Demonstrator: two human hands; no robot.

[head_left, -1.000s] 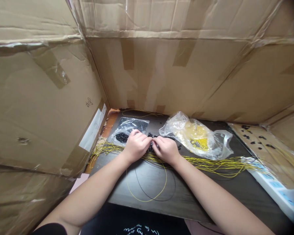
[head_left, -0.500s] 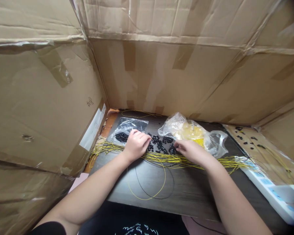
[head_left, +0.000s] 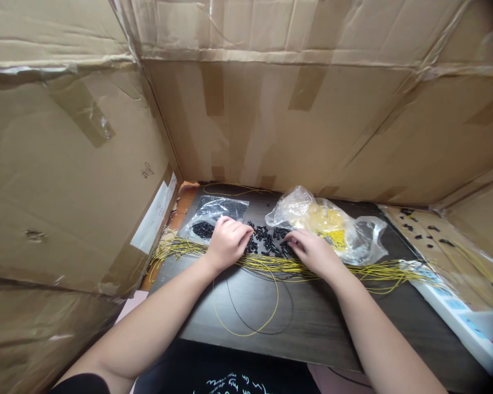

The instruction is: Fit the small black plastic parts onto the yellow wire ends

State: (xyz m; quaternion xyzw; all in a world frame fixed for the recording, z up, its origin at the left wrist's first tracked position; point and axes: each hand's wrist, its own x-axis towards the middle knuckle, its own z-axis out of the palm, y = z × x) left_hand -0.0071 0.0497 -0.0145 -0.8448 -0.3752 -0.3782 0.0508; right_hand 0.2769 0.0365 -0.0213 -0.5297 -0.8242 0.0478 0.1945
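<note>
While the left hand (head_left: 229, 243) pinches a wire tip (head_left: 253, 233), black bits (head_left: 267, 244) lie on the bench (head_left: 250, 306) between the 2 hands, just left of the right hand (head_left: 312, 253). I cannot tell if its fingers (head_left: 292, 236) hold 1

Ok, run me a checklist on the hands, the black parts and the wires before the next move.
1. Left hand pinched shut: ok.
2. Left hand's hold identified: cannot tell, too small at the fingertips.
3. Black parts within reach: ok, they look close, lying loose on the table between the hands.
4. Right hand gripping a part: cannot tell, its fingertips are at the edge of the pile.
5. Wires clear of the power strip: not ok, some cross its far end.
</note>
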